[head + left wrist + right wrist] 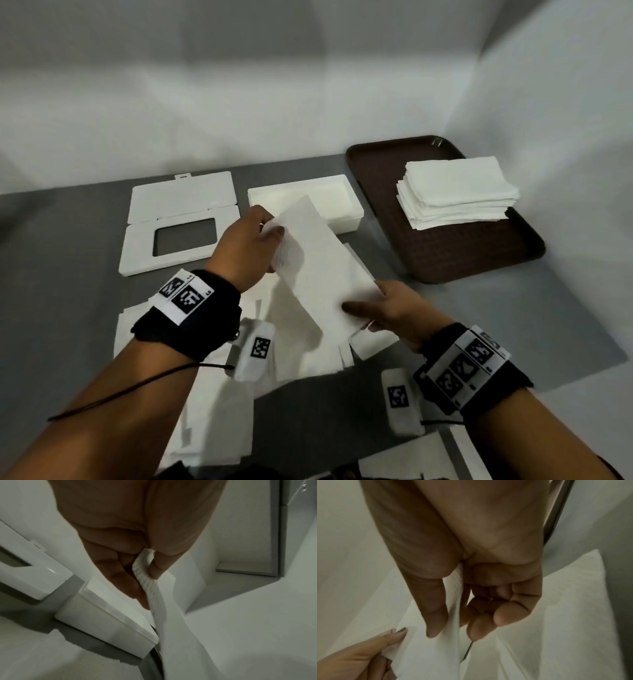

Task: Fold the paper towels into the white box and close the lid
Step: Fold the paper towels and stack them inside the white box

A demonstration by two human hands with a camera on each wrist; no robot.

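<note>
While both hands pinch it | paper towel [318,274] slants far-left to near-right

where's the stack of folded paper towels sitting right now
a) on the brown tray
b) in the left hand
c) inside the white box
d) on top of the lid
a: the head view shows the stack of paper towels resting on the brown tray, to the right of the open white box, while both hands hold one separate sheet.
</note>
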